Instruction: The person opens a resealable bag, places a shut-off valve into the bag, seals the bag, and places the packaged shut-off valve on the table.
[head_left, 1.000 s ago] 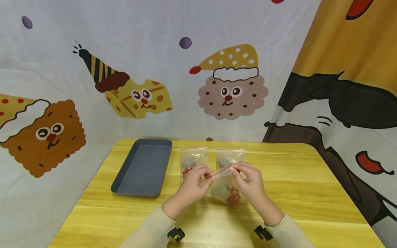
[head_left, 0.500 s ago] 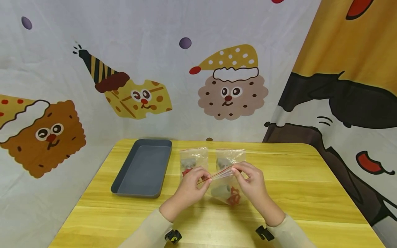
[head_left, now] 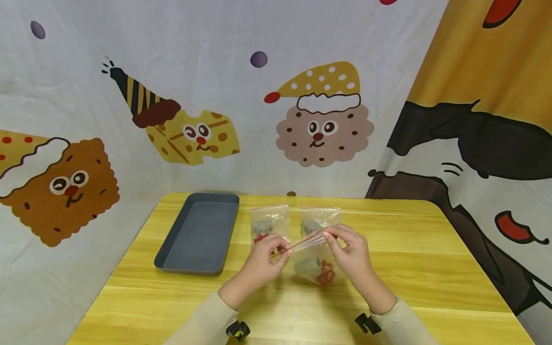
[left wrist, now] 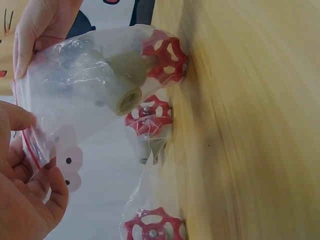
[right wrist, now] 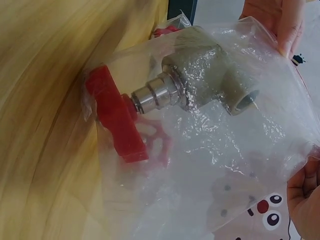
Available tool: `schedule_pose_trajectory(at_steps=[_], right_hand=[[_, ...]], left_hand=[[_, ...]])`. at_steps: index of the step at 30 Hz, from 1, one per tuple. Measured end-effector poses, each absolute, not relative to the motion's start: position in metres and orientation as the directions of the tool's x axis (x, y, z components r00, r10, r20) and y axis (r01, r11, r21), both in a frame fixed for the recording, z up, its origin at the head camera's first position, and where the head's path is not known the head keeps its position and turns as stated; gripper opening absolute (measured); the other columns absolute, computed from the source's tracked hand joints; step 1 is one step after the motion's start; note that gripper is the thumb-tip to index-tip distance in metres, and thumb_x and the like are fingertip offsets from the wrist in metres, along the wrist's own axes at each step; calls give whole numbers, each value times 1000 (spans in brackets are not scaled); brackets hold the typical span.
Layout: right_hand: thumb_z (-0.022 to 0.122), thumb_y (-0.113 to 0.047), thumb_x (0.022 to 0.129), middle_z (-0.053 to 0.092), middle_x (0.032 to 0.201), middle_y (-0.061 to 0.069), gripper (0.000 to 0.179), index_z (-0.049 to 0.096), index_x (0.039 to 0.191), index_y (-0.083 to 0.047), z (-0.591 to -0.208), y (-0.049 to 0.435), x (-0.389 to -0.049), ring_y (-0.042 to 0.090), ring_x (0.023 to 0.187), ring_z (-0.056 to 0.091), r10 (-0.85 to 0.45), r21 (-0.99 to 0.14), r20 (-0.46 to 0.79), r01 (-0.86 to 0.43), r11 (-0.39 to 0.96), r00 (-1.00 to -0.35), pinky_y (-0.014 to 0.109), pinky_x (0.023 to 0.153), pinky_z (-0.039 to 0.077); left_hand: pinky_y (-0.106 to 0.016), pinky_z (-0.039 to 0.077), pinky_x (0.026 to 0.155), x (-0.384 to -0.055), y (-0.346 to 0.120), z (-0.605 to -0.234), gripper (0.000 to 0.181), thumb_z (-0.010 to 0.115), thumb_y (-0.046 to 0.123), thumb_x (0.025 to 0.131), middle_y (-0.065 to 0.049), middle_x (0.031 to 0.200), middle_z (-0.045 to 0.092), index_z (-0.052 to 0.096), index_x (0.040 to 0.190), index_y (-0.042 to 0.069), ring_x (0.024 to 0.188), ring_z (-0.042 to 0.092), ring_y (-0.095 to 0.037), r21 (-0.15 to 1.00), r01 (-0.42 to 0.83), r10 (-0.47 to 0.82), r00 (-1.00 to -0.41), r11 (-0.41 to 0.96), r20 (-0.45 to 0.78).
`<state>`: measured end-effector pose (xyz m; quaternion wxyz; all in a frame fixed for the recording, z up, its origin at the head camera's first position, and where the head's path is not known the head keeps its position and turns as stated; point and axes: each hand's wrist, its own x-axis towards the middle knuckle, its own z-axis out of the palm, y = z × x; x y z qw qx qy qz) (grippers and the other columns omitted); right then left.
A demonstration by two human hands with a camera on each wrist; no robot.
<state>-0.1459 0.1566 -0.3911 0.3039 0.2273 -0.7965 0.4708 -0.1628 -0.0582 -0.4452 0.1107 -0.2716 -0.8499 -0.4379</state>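
Between my hands hangs a clear zip bag (head_left: 304, 245) with a red strip along its top edge. Inside it lies a grey pipe valve (right wrist: 195, 75) with a metal stem and a red handwheel (left wrist: 165, 57). My left hand (head_left: 258, 263) pinches the top edge at one end, thumb against fingers. At the other end, my right hand (head_left: 353, 251) pinches the same edge between thumb and fingers. The bag's bottom hangs at or just over the table; contact is unclear. Whether the zip is parted cannot be told.
Two more zip bags, a left one (head_left: 278, 218) and a right one (head_left: 327, 216), lie behind my hands, each with a similar valve. A dark grey tray (head_left: 196, 235) sits at the left of the wooden table (head_left: 409, 268). A printed cloth (head_left: 258, 182) hangs behind.
My left hand has shifted slightly left and down, drawing the bag's top edge out longer. The right hand has moved very little; both hands keep their pinch.
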Motion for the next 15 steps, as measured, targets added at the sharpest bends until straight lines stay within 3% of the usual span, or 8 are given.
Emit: schedule_pose_trajectory(at_steps=[7, 15], right_hand=[[68, 7, 81, 69, 77, 13, 8, 72, 85, 2, -415, 169, -160, 7, 71, 58, -59, -626, 694, -642, 443, -718, 12, 63, 45], [69, 10, 78, 70, 81, 11, 14, 73, 86, 0, -418, 172, -162, 4, 75, 59, -41, -624, 701, -640, 448, -712, 11, 63, 45]], left_hand=[[-27, 48, 67, -164, -63, -449, 9, 66, 15, 88, 13, 86, 58, 62, 84, 21, 78, 51, -3, 688, 558, 364, -828, 465, 426], [-28, 49, 65, -163, -67, -451, 5, 66, 17, 88, 11, 85, 59, 64, 85, 19, 77, 50, -3, 664, 578, 368, -815, 474, 447]])
